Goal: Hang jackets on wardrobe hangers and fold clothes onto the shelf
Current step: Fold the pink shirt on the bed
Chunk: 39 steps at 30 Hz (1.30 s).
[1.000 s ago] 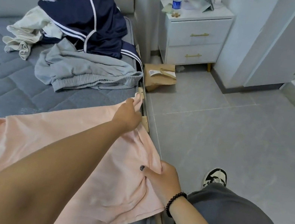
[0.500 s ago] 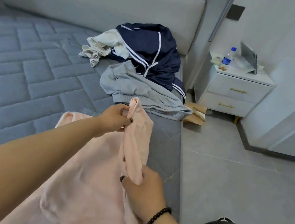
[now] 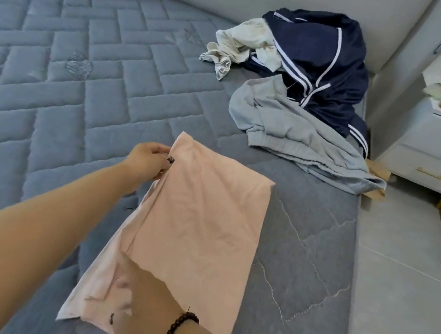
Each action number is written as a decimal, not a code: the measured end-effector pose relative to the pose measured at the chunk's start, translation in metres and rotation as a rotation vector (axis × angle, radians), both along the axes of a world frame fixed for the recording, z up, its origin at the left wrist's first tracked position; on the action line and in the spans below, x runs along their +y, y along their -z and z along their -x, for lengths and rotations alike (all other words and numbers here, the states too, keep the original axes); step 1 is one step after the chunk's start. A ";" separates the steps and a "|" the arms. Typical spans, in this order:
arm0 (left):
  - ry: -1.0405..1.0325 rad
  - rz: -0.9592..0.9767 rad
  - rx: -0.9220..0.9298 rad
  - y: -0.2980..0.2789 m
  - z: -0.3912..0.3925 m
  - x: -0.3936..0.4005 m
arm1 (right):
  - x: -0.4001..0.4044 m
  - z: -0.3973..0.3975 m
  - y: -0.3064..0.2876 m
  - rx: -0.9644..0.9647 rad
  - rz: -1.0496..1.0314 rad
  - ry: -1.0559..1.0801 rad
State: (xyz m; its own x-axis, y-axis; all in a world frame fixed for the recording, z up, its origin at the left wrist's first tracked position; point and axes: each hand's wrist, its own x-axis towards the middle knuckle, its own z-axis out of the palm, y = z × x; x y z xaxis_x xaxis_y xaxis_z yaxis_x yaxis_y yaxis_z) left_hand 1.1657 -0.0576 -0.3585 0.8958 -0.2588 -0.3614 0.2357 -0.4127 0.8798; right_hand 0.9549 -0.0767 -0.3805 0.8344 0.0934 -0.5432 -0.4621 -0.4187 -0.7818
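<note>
The pink garment (image 3: 197, 221), raised a moment earlier, lay folded lengthwise on the mattress (image 3: 80, 83). The left hand (image 3: 149, 161) pinched its far edge; the right hand (image 3: 141, 309) pressed its near end, fingers blurred. Three garments in the pile (image 3: 300, 92) waited unfolded.

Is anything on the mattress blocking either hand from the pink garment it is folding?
No. The left hand pinches the pink garment's far corner and the right hand rests on its near end. The grey sweatpants lie clear beyond.

The left arm reaches forward, its hand (image 3: 149, 161) pinching the far corner of a peach garment (image 3: 196, 230). The right hand (image 3: 141, 309), with a dark bead bracelet (image 3: 176, 333) at the wrist, grips the near edge, fingers curled.
</note>
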 end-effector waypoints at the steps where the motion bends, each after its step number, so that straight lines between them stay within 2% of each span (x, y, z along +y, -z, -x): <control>1: -0.031 -0.008 -0.002 0.005 0.001 0.000 | -0.002 0.014 0.008 0.010 -0.049 -0.012; 2: -0.045 -0.029 -0.015 0.011 0.001 0.001 | -0.008 0.028 0.015 -0.083 0.002 -0.051; 4: -0.037 -0.092 -0.060 0.021 0.004 0.000 | -0.025 0.045 0.013 -0.122 0.061 -0.040; 7: -0.035 -0.209 -0.115 0.031 0.014 0.003 | -0.056 0.056 0.005 -0.152 -0.044 0.278; 9: -0.002 -0.291 -0.137 0.035 0.027 0.010 | -0.079 0.058 0.012 -0.220 0.052 0.440; 12: 0.066 -0.431 -0.202 0.041 0.052 0.029 | -0.094 0.062 0.024 -0.181 0.180 0.657; 16: -0.040 -0.468 -0.239 0.047 0.090 0.056 | -0.089 0.073 0.028 -0.183 0.204 0.846; 22: -0.117 -0.588 -0.295 0.044 0.149 0.092 | -0.068 0.092 0.030 -0.035 0.319 0.850; 26: -0.101 -0.665 -0.325 0.055 0.171 0.106 | -0.058 0.112 0.023 0.149 0.229 0.739; 29: -0.082 -0.709 -0.439 0.059 0.180 0.109 | -0.060 0.121 0.021 0.139 0.167 0.782; 31: -0.035 -0.758 -0.436 0.059 0.183 0.110 | -0.067 0.125 0.021 0.119 0.131 0.805; 36: 0.042 -0.682 -0.274 0.049 0.203 0.103 | -0.085 0.141 0.009 0.093 0.137 0.853; 39: 0.118 -0.659 -0.249 0.047 0.226 0.097 | -0.099 0.154 -0.006 0.093 0.158 0.833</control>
State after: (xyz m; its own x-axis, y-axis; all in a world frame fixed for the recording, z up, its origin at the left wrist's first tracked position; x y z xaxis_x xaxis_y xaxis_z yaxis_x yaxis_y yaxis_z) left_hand 0.9397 0.0392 -0.4050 0.9515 -0.1573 -0.2644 -0.0189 -0.8876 0.4603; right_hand 0.8010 -0.1759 -0.3744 0.5485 -0.6136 -0.5680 -0.7271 -0.0145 -0.6864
